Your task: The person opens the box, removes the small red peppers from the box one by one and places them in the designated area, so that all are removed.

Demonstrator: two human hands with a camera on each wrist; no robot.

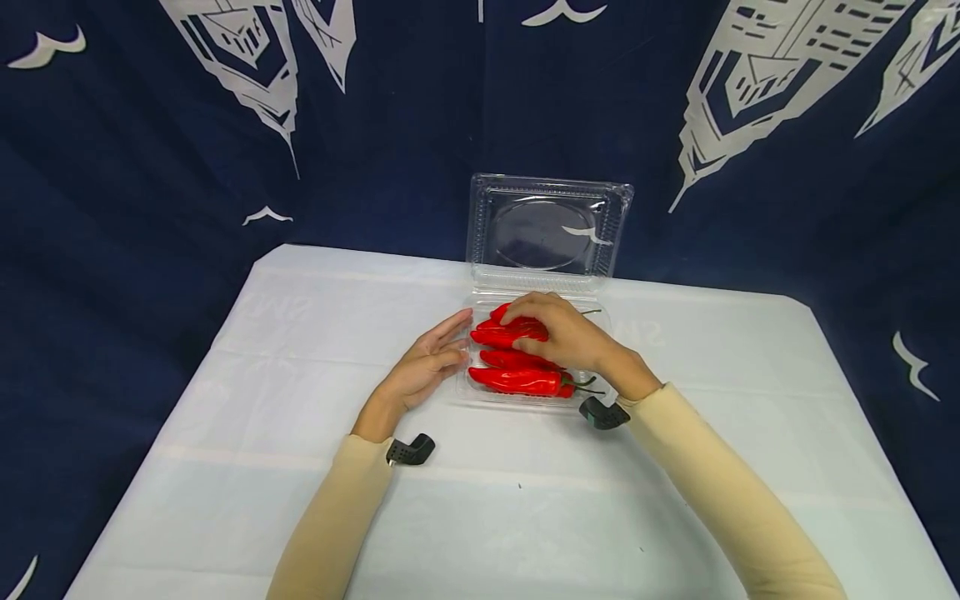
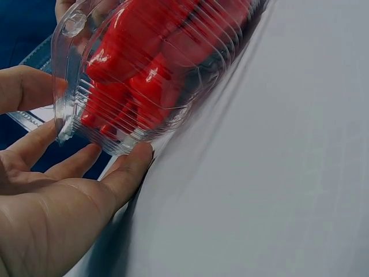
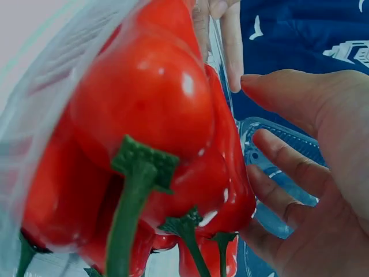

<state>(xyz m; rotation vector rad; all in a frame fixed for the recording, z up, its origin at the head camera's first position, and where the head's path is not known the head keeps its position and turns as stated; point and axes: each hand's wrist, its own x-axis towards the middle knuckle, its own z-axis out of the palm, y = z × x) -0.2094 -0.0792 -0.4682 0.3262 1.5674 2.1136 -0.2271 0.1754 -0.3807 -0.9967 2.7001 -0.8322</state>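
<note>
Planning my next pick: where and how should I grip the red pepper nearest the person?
Probably across the middle of the red pepper's body, coming from above: it lies lengthwise left to right, its top exposed, while the clear box wall shields its near side. Its stem is thin, likely a poorer hold.

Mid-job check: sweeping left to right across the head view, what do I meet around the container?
Left hand, frontmost red chili pepper, right sleeve. Right hand left out: it overlaps the other peppers.
</note>
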